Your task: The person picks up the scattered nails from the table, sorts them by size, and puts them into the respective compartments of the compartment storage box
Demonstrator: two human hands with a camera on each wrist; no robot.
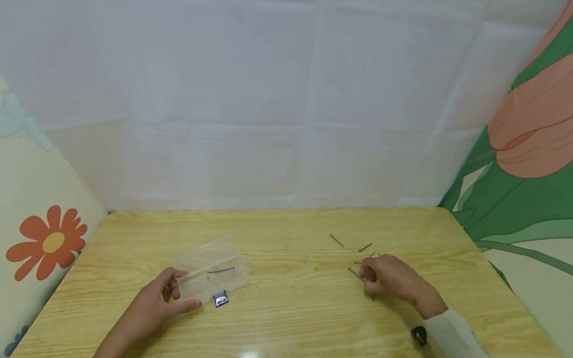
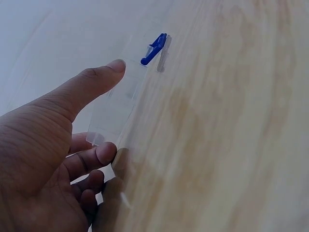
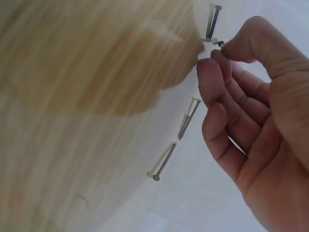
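A clear plastic box [image 1: 197,257] with its lid raised lies at the left of the table, a blue latch [image 1: 220,299] on its near side. A couple of nails [image 1: 221,270] lie inside. My left hand [image 1: 150,305] grips the box's left end, thumb along the near side, fingertips at the corner. Over at the right, my right hand [image 1: 393,279] is low over the table among several loose nails [image 1: 337,241]. Thumb and forefinger pinch a small nail, mostly hidden; its end [image 3: 220,44] shows between the fingertips. More nails [image 3: 166,162] lie beside the hand in the right wrist view.
The wooden table [image 1: 286,323] ends at a white sheet [image 1: 240,93] hung behind it. Flower-patterned panels [image 1: 537,128] stand at both sides. A small black object [image 1: 419,335] is at the right sleeve [image 1: 454,336].
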